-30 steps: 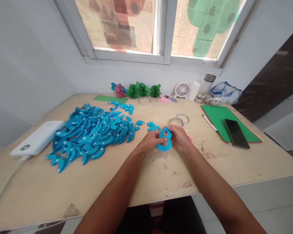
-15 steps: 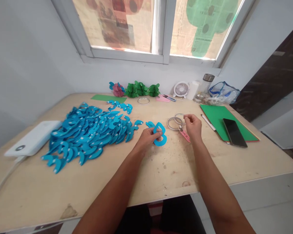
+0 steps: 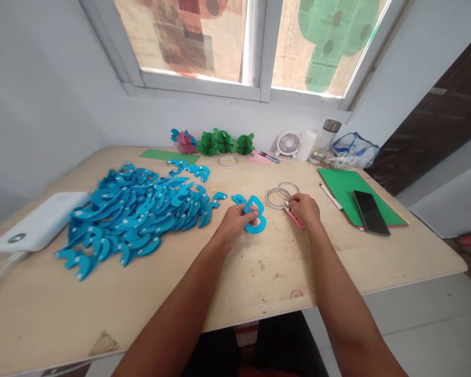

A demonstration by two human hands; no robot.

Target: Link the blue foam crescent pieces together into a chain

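Observation:
My left hand pinches a blue paper cutout with rounded lobes, held upright just above the table. Behind it lie a few more blue paper pieces. My right hand is closed at a small pink-handled cutter, which looks like thread snips; the fingertips partly cover its metal end. Two thin tape rolls overlap just beyond the right fingertips. To the left spreads a large heap of blue paper cutouts, many with small white squares on them.
A white power bank with a cable sits at far left. On the right are a green sheet stack, a phone and a white pen. Along the wall stand green paper ornaments, a fan and a glass bottle.
My right hand has come down from beside the tape rolls to the pink-handled snips. My left hand still holds the blue cutout in nearly the same place. The view has shifted slightly.

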